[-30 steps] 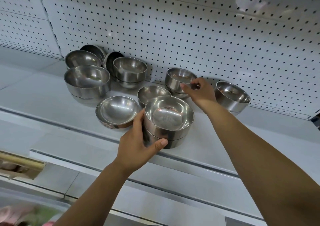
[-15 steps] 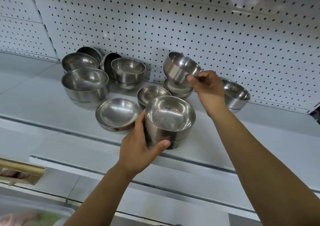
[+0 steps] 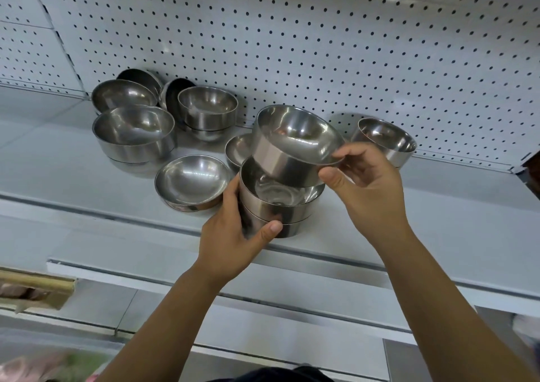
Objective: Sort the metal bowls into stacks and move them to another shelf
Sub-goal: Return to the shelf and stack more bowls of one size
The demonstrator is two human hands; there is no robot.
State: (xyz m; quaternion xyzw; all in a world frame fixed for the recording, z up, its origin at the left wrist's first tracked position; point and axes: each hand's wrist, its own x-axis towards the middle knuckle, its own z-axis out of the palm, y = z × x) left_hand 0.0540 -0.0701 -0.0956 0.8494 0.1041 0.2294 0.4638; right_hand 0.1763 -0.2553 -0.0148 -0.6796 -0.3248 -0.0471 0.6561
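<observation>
Pegboard wall behind. White shelf carries the bowls. Bowl cluster at left rear by pegboard wall. Bowl stack at shelf front; left hand wraps its side. Tilted bowl above stack mouth, contact unclear; right hand pinches its rim. Shallow bowl just left of stack. Single bowl behind right hand.
</observation>
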